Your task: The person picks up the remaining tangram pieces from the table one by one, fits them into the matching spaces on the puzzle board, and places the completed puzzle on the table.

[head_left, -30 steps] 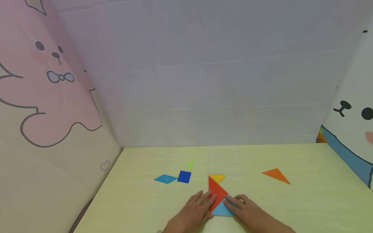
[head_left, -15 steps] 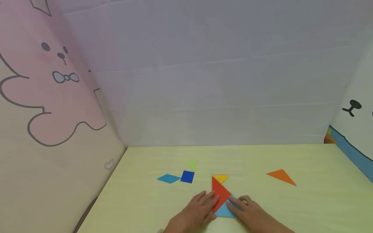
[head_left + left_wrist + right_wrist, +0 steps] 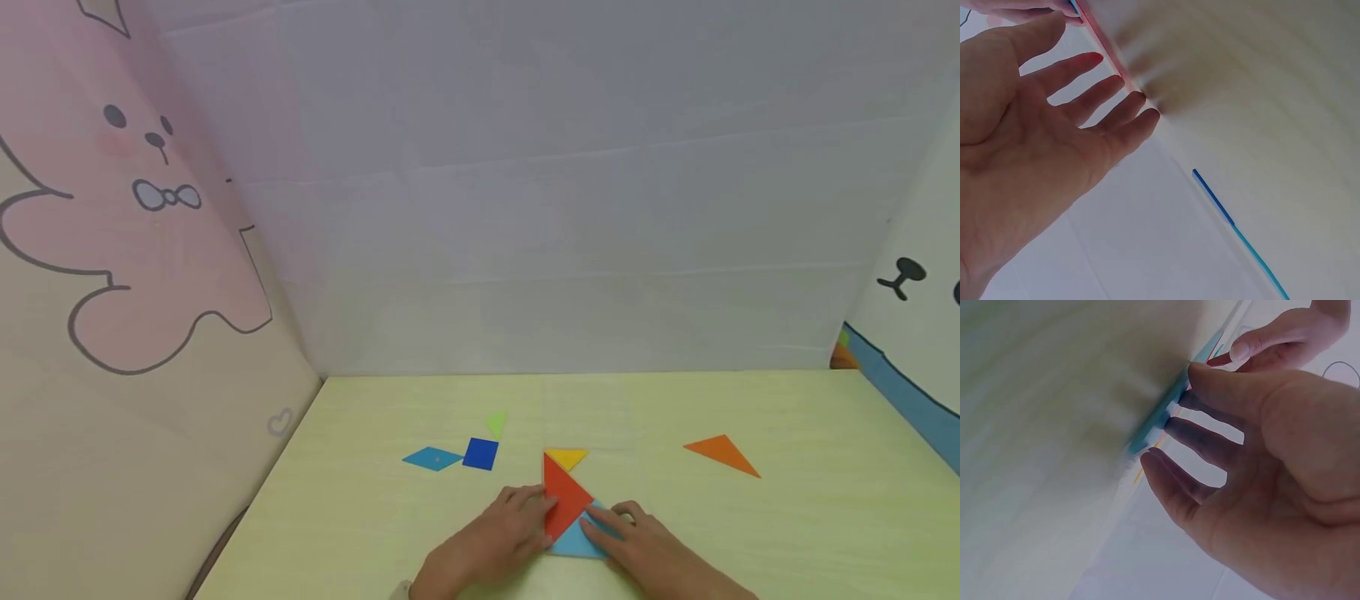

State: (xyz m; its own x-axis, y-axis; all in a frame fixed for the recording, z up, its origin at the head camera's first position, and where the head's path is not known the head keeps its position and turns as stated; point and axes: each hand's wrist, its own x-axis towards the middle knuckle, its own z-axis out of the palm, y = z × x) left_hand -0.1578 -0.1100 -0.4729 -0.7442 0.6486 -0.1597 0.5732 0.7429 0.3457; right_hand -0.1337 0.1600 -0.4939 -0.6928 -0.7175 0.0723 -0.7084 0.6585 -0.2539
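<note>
In the head view a large red triangle tangram piece lies against a light blue triangle, forming a larger shape on the table. My left hand rests at the red triangle's left edge, fingertips on it; in the left wrist view the hand's fingers are loosely spread and the thumb stands apart. My right hand holds the light blue triangle, index and middle fingers over its top. In the right wrist view my right thumb meets the edge of the light blue triangle.
A yellow triangle lies just beyond the red one. Left of it are a dark blue square, a blue parallelogram and a light green triangle. An orange triangle lies to the right. Sheeted walls enclose the table.
My left hand's fingers draw back slightly to the left, leaving more of the red triangle showing. My right hand keeps its place on the light blue piece. The head view shifts a little.
</note>
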